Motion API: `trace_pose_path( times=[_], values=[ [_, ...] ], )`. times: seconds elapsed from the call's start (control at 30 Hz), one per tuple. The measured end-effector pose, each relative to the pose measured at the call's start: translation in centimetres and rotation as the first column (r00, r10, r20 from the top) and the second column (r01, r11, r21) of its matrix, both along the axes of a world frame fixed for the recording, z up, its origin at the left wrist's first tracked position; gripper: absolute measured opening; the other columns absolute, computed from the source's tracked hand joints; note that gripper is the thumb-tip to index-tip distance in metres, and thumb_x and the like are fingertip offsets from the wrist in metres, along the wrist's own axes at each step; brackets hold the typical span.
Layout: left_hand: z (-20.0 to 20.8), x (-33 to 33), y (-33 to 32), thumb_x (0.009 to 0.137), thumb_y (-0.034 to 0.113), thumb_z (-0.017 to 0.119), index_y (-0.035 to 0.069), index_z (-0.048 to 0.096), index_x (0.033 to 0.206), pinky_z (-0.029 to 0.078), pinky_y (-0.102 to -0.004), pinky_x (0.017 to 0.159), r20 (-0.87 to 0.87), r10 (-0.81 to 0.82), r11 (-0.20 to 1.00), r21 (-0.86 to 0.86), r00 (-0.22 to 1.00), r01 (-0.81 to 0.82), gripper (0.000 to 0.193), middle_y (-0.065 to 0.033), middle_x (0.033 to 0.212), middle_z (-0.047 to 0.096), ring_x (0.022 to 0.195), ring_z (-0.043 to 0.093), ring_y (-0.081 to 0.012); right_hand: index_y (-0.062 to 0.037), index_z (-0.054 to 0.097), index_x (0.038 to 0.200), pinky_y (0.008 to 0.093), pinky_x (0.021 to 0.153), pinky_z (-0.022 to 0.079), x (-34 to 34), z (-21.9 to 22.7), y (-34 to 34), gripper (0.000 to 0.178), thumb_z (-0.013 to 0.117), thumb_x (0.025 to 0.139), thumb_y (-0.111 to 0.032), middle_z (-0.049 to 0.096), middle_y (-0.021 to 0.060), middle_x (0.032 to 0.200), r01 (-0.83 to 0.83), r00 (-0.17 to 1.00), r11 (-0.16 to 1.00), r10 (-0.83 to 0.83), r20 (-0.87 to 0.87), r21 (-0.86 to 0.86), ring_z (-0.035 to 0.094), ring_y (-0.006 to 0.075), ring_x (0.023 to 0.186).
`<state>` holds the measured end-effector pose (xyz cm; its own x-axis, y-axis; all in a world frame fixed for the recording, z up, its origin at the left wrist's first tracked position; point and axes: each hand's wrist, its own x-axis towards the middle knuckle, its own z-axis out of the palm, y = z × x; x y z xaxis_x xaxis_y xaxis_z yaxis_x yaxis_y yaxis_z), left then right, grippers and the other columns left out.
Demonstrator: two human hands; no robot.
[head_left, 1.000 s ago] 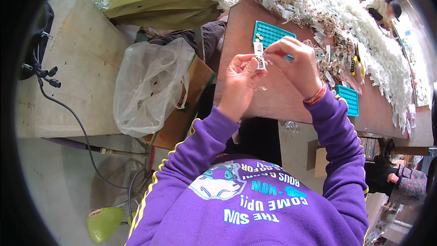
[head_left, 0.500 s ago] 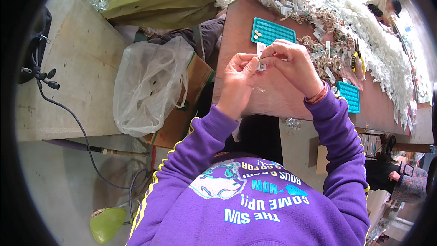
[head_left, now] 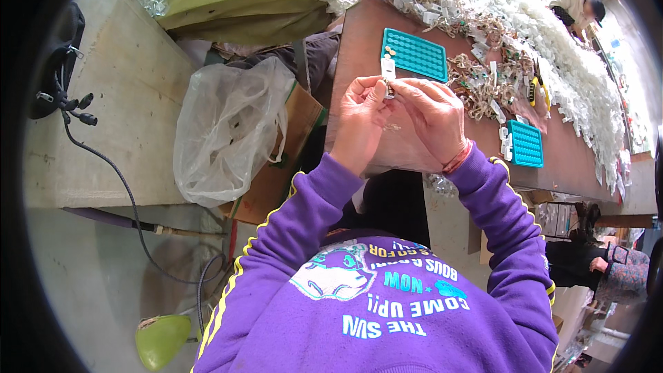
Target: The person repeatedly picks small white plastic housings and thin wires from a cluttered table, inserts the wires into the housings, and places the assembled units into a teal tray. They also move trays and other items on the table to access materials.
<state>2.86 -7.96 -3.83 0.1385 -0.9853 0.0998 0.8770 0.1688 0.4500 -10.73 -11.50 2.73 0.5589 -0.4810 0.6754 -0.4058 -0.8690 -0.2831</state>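
our left hand (head_left: 364, 107) and right hand (head_left: 435, 116) meet at a small white piece (head_left: 388, 68)

we pinch the white piece between the thumb and fingers of the left hand, closed with little gap, and its far end sticks out past our fingertips. the fingers of the right hand are drawn together against its near end; we cannot tell whether they grip it or only touch it. the piece is above the brown table (head_left: 362, 27), just short of a teal tray (head_left: 421, 55) with a few beige bits (head_left: 389, 51) at its left edge.

to the right we see a tangle of tan cords (head_left: 473, 90), a yellow-handled tool (head_left: 532, 91) and a second teal tray (head_left: 527, 144) with white bits (head_left: 505, 141) beside it. a big white heap (head_left: 552, 52) spreads behind them. off the table, to our left, a clear plastic bag (head_left: 228, 124) sits against a cardboard box (head_left: 259, 190).
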Motion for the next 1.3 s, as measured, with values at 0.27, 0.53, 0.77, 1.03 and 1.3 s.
trace_pose_path(
  times=[0.27,0.53,0.77,1.03,1.3],
  values=[
    [1.6,-0.8,2.2,0.099,0.015,0.056,0.001,0.055,0.119,0.051,-0.0305,0.081,0.019,-0.305,0.952,0.014,0.952,0.305,0.024,-0.0065,0.102,0.063,0.087,0.058,-0.0144,-0.0022,0.067,0.11,0.0194,0.067,0.047,-2.5,2.3,0.3,0.022,0.066,0.093,-0.015,0.066,-0.0009,0.093,-0.256,0.935,0.363,-0.143,0.325,0.896,0.06,0.0051,0.075],
    [3.6,-1.9,3.9,0.102,0.022,0.05,0.006,0.057,0.116,0.048,-0.0308,0.08,-0.139,-0.367,0.924,0.055,0.92,0.377,0.022,-0.0025,0.099,0.06,0.085,0.056,-0.0135,-0.0082,0.072,0.103,0.0322,0.07,0.056,-2.5,1.4,3.5,0.028,0.074,0.076,-0.007,0.067,0.0089,0.095,0.001,0.982,0.993,-0.024,0.186,0.12,0.068,0.0232,0.081],
    [3.4,-2.5,4.4,0.102,0.024,0.046,0.007,0.056,0.118,0.046,-0.0336,0.087,-0.238,-0.426,0.896,0.023,0.873,0.443,0.025,-0.0031,0.106,0.06,0.095,0.057,-0.0147,-0.005,0.068,0.106,0.0345,0.074,0.056,-3.7,2.5,3.0,0.034,0.074,0.074,-0.009,0.065,0.0086,0.099,-0.077,0.996,0.98,0.067,-0.059,-0.183,0.067,0.0262,0.087],
    [4.3,-2.4,5.0,0.1,0.017,0.05,0.002,0.057,0.121,0.047,-0.0287,0.091,0.087,-0.253,0.967,0.018,0.963,0.253,0.027,-0.0037,0.108,0.063,0.097,0.059,-0.0131,-0.0031,0.065,0.096,0.0318,0.062,0.055,-4.2,3.0,2.9,0.026,0.075,0.073,-0.008,0.063,0.0083,0.09,-0.114,0.993,0.99,0.11,-0.052,-0.085,0.066,0.0233,0.072],
    [4.7,-2.2,4.9,0.098,0.014,0.054,-0.001,0.056,0.12,0.05,-0.0289,0.089,0.216,-0.292,0.956,0.099,0.932,0.277,0.026,-0.0068,0.103,0.066,0.094,0.063,-0.0132,-0.0039,0.066,0.092,0.0317,0.058,0.053,-4.4,2.8,2.6,0.023,0.076,0.072,-0.008,0.062,0.0071,0.082,-0.094,0.996,0.985,0.091,-0.022,-0.144,0.064,0.0223,0.066]
  ],
)
